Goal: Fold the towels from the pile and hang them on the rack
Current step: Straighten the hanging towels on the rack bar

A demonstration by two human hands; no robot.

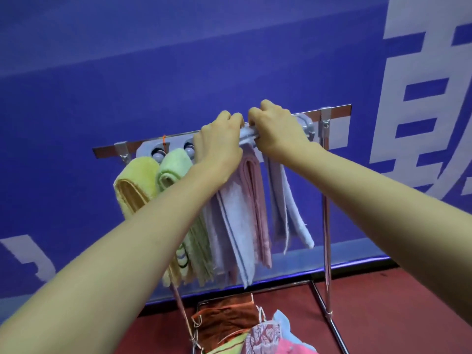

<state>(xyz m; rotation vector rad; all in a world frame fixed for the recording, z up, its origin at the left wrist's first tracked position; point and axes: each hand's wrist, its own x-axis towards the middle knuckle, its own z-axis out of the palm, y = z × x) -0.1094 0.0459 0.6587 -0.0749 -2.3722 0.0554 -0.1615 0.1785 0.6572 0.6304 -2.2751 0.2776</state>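
Fingers (236,121) of left hand (217,145), right hand (279,130) grip rack bar (248,132); wall lettering (421,103) unreadable.

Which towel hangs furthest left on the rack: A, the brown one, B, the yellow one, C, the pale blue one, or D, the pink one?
B: the yellow towel hangs at the left end of the rack, with the green towel beside it; the left hand and right hand grip a pale blue towel further right.
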